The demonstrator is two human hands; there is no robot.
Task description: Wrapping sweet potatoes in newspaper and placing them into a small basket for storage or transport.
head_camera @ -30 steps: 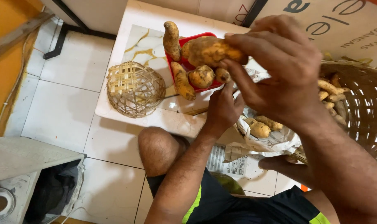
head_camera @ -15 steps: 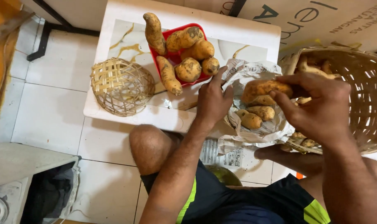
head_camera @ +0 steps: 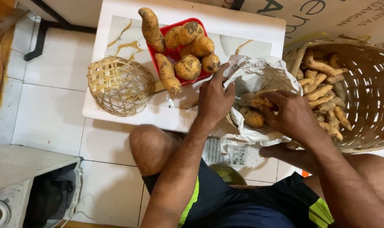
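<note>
Floor: white tiles (head_camera: pixel 52 122) underfoot, and the person sits low with a bare knee (head_camera: pixel 152 145) pushed up against a small white table (head_camera: pixel 128 112).
Near clutter: grey box (head_camera: pixel 19 164) with dark cloth (head_camera: pixel 48 198) beside it at lower left, well apart from the action.
Right hand: right hand (head_camera: pixel 291 114) is down inside the newspaper wrapping (head_camera: pixel 259 76), fingers curled over a sweet potato in the paper (head_camera: pixel 253 118); whether it is truly gripped I cannot tell, the palm hides it.
Left hand: left hand (head_camera: pixel 215 99) rests at the table edge, fingers loosely spread, holding nothing, thumb against the paper's rim and fingertips just beside the red tray (head_camera: pixel 175 55).
Tray: heaped with big sweet potatoes (head_camera: pixel 187 67), one long one hanging over the near side.
Small basket: woven dome basket (head_camera: pixel 120 84) upside down on the table, left of the tray, apart from both hands.
Big basket: large wicker basket (head_camera: pixel 369 84) on the right, full of thinner roots (head_camera: pixel 323 93).
Tip: best to pin the paper steady with the free hand, lift one tuber cleanly, and seat it low on the tray; that pile looks ready to roll.
Far side: cardboard box (head_camera: pixel 327 17) behind the table.
</note>
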